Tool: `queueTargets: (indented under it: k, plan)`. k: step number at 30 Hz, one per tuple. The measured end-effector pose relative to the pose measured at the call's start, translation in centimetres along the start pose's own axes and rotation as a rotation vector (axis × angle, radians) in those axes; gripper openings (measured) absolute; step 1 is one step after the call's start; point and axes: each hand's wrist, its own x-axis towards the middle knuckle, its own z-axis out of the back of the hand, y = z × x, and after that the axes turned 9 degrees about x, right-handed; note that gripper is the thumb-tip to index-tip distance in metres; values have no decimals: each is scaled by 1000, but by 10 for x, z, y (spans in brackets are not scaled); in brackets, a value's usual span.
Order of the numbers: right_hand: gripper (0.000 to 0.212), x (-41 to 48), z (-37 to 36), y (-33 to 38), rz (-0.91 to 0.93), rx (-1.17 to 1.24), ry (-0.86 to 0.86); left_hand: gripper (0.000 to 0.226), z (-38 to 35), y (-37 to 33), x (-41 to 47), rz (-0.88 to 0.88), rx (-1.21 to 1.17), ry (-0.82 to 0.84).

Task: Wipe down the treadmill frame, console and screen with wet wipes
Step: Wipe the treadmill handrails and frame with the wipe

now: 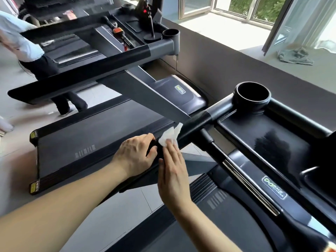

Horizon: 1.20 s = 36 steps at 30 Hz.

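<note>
wipe pressed flat on the padded handrail

the left hand [135, 157] curls round the end of the black handrail [192, 124], fingers bent over the top and thumb tucked at the near side, gripping the bar closely. the right hand [172, 171] lies just beside it with fingers straight and held together, only narrow gaps between them. its fingertips press a wet wipe [169, 136] onto the same rail. the wipe is white, thin and crumpled, with one corner standing up in a soft peak beyond the fingertips.

the handrail has a matt, foam-like sleeve that ends at a smooth grey metal tube running into the console tray [263, 142]. the tray is a shallow rectangular basin of glossy black plastic with reflections on it. at its far corner sits a round, deep cup holder [252, 95]. a bright chrome strip [251, 188] runs along a black grip bar below the tray.

to the left a neighbouring treadmill [94, 139] shows a dull dark belt, and a person [27, 44] in a pale top stands beyond it. a crumpled grey cloth [294, 56] lies on the window ledge [227, 30].
</note>
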Motion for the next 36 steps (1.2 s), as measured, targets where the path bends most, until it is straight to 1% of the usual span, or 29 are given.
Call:
queueTargets:
  k: [3, 5, 7, 9, 11, 12, 16, 19, 22, 25, 28, 30, 32, 34, 36]
  plan:
    - [23, 8, 2, -6, -28, 180, -130, 37, 0, 0, 0, -3, -6, -2]
    - [13, 31, 9, -15, -127, 243, -228, 38, 0, 0, -2, 3, -1, 1]
    - [10, 57, 21, -25, -245, 264, -331, 39, 0, -1, -2, 3, -2, 8]
    - [9, 77, 35, -40, -340, 250, -399, 41, 2, -1, -2, 6, -3, 19]
    - [3, 86, 44, -54, -422, 213, -402, 43, 3, -1, -2, 10, -5, 23]
    - [4, 87, 44, -56, -440, 192, -400, 44, 3, -2, -2, 7, -2, 23]
    - [10, 70, 21, -37, -377, 132, -380, 45, 3, -2, -1, 6, -6, 19]
    - [13, 45, -1, -13, -381, 233, -333, 41, 2, -2, 0, 3, 16, 9]
    - [14, 32, -9, -15, -379, 336, -305, 43, 1, -4, -2, 6, 54, -4]
    - [12, 35, -3, -39, -336, 317, -403, 44, 0, -9, -8, 19, 183, -59]
    - [15, 32, -6, -55, -295, 319, -500, 33, -5, -24, -15, 77, 307, -82]
    - [23, 17, -20, -52, -217, 352, -488, 39, -17, -38, -23, 145, 345, -120]
    - [26, 3, -34, -55, -133, 365, -440, 50, -31, -46, -25, 200, 356, -198]
    - [27, -6, -40, -64, -61, 370, -406, 55, -46, -45, -25, 211, 405, -302]
    - [26, -2, -40, -79, -47, 440, -416, 55, -55, -42, -24, 206, 432, -394]
